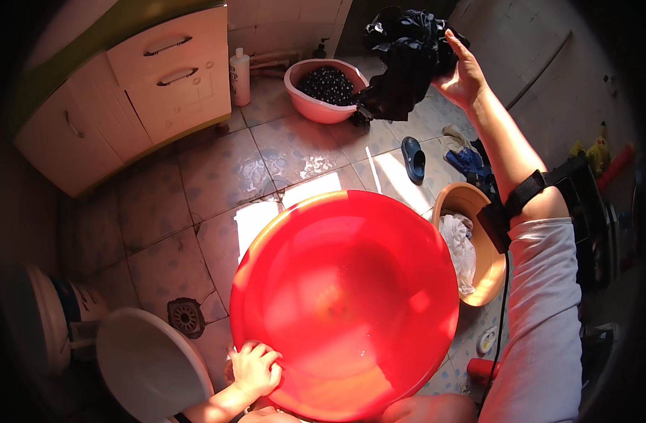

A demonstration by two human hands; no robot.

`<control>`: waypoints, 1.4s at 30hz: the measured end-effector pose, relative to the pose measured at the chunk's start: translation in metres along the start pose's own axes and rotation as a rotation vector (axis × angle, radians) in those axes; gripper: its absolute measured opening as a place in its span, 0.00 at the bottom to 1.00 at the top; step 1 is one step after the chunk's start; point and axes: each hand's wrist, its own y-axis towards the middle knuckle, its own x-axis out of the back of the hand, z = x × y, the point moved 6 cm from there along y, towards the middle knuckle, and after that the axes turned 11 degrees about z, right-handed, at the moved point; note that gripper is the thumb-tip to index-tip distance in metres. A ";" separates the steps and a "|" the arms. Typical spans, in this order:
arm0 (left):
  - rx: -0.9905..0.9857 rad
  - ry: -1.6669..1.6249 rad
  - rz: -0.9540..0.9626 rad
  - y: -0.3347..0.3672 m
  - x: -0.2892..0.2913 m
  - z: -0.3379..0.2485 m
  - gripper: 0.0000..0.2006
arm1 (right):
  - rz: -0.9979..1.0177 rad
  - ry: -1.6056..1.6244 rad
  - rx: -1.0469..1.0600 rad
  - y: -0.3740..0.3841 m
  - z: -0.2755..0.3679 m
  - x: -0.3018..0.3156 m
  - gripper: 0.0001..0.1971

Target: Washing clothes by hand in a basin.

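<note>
The left hand (254,369) clasps the near rim of the big red basin (344,303), tilted over the tiled floor (217,176); the right hand (462,74), raised far ahead, grips a dark wet garment (404,63) hanging just above the pink basin (319,88), well apart from the red one

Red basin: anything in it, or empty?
Empty of laundry: the red basin shows only its bare, glossy inside. Whether a film of water remains, cannot tell. The left hand grips its rim; the right hand holds a dark garment aloft.

white sleeve (545,310), black armband (524,194); dangling cable (501,317)
</note>
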 end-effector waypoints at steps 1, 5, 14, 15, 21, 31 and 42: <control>0.019 -0.003 0.014 -0.002 0.001 0.001 0.06 | -0.272 -0.213 0.066 -0.009 -0.005 -0.009 0.27; 0.033 -0.003 -0.014 -0.004 0.004 0.001 0.06 | -0.219 -0.854 -0.477 -0.023 -0.088 0.013 0.22; 0.083 -0.116 -0.081 -0.010 0.007 0.003 0.24 | 0.149 -1.241 -0.409 -0.285 -0.188 0.043 0.17; 0.092 -0.131 -0.123 -0.011 0.006 0.006 0.28 | 0.138 -1.517 -0.336 -0.315 -0.179 0.047 0.20; 0.235 -0.347 -0.313 -0.024 -0.012 0.024 0.38 | -0.772 -1.374 -0.588 -0.543 -0.173 0.122 0.29; 0.373 -0.915 -0.327 -0.020 -0.043 0.054 0.32 | -1.060 -0.601 -0.347 -0.619 -0.269 0.096 0.14; 0.429 -0.746 -0.238 0.037 -0.035 0.097 0.32 | -1.073 -0.576 -0.341 -0.552 -0.274 0.143 0.13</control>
